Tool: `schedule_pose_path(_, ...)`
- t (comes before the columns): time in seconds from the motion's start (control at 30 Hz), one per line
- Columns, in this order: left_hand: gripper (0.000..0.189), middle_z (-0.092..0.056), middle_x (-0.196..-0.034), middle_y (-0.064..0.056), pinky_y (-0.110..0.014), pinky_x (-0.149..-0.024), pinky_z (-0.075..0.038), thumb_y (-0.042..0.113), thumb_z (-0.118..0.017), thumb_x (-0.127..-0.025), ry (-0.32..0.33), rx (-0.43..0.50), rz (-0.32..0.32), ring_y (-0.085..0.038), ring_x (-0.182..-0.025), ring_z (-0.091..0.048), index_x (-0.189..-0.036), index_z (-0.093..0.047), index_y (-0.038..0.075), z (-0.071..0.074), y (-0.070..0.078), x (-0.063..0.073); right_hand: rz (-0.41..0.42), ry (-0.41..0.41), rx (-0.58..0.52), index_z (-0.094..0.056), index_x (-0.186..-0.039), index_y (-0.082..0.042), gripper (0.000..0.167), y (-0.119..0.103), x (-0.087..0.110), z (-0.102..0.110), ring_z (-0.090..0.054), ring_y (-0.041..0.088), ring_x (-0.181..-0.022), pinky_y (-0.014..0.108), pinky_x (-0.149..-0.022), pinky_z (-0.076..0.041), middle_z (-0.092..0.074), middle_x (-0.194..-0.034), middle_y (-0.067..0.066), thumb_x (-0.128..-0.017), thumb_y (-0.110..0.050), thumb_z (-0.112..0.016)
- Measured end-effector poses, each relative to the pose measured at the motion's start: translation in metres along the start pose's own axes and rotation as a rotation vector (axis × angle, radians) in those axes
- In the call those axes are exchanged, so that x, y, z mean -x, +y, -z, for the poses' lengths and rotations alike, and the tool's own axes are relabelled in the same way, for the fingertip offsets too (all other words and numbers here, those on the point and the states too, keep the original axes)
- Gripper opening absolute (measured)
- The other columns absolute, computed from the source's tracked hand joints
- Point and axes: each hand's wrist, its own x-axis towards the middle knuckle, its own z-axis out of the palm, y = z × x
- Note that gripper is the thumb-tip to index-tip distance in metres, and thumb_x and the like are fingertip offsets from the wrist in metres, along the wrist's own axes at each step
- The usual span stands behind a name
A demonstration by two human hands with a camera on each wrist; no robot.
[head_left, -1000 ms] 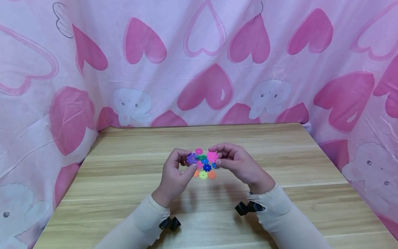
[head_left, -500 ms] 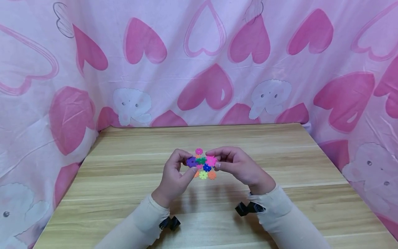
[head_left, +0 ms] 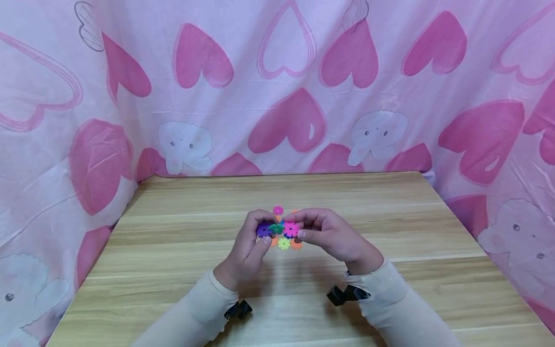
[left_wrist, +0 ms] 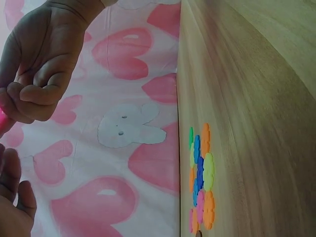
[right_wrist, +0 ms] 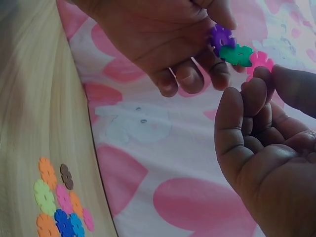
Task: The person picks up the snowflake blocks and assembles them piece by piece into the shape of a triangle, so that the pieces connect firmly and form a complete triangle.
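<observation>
A purple snowflake disc (head_left: 264, 230), a green snowflake disc (head_left: 276, 228) and a pink snowflake disc (head_left: 291, 229) form a row held above the table. My left hand (head_left: 248, 246) pinches the purple end between thumb and fingers. At the other end, my right hand (head_left: 336, 236) pinches the pink disc. In the right wrist view, the green disc (right_wrist: 236, 55) sits edge to edge between the purple disc (right_wrist: 222, 38) and pink disc (right_wrist: 260, 64), with its face turned at an angle. Little of the pink disc (left_wrist: 2, 121) shows in the left wrist view.
Loose discs lie on the wooden table (head_left: 173, 270) under my hands, among them a yellow disc (head_left: 284, 243), an orange disc (head_left: 296, 245) and a brown disc (right_wrist: 66, 177). A pink heart-printed curtain (head_left: 286, 48) stands around the table's back and sides.
My right hand has shifted slightly left, bringing the pink disc in against the green one. The held row has come down a little in the head view, covering more of the loose discs.
</observation>
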Motion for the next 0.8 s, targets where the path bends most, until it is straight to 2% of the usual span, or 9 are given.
schedule_pose_path(0.2, 0.040, -0.058, -0.107, -0.008, -0.029, -0.079, -0.055, -0.004, -0.041, -0.092, 0.000, -0.011, -0.041, -0.017, -0.092, -0.057, -0.129, -0.051, 0.006, 0.0001, 0.0006, -0.0027, -0.008, 0.005, -0.009, -0.064, -0.136, 0.005, 0.033, 0.0011, -0.0004, -0.0003, -0.072, 0.015, -0.099, 0.028, -0.086, -0.061, -0.072, -0.116, 0.015, -0.104, -0.003, -0.062)
schedule_pose_path(0.47, 0.039, -0.060, -0.107, -0.009, -0.030, -0.081, -0.058, -0.004, -0.038, -0.094, -0.028, 0.050, 0.002, -0.019, -0.094, -0.059, -0.128, -0.051, 0.009, -0.0006, 0.0034, -0.0015, 0.004, -0.004, 0.001, -0.064, -0.134, 0.008, 0.033, 0.0027, 0.0000, -0.0012, -0.070, 0.015, -0.096, 0.027, -0.084, -0.061, -0.071, -0.111, 0.013, -0.103, -0.002, -0.063)
schedule_pose_path(0.63, 0.039, -0.058, -0.103, -0.007, -0.028, -0.077, -0.055, -0.005, -0.038, -0.093, -0.025, 0.012, 0.001, -0.017, -0.091, -0.057, -0.127, -0.052, 0.010, -0.0017, 0.0046, -0.0016, 0.022, -0.014, 0.012, -0.064, -0.133, 0.008, 0.032, 0.0031, 0.0005, -0.0008, -0.070, 0.014, -0.095, 0.026, -0.083, -0.061, -0.072, -0.109, 0.010, -0.103, -0.003, -0.064)
schedule_pose_path(0.8, 0.040, -0.056, -0.097, -0.005, -0.026, -0.073, -0.050, -0.005, -0.042, -0.091, -0.022, -0.073, -0.012, -0.016, -0.086, -0.054, -0.124, -0.055, 0.012, -0.0021, 0.0049, -0.0017, 0.020, -0.014, 0.047, -0.066, -0.132, 0.004, 0.031, 0.0020, 0.0005, -0.0008, -0.070, 0.023, -0.094, 0.027, -0.082, -0.061, -0.072, -0.110, 0.013, -0.102, -0.005, -0.066)
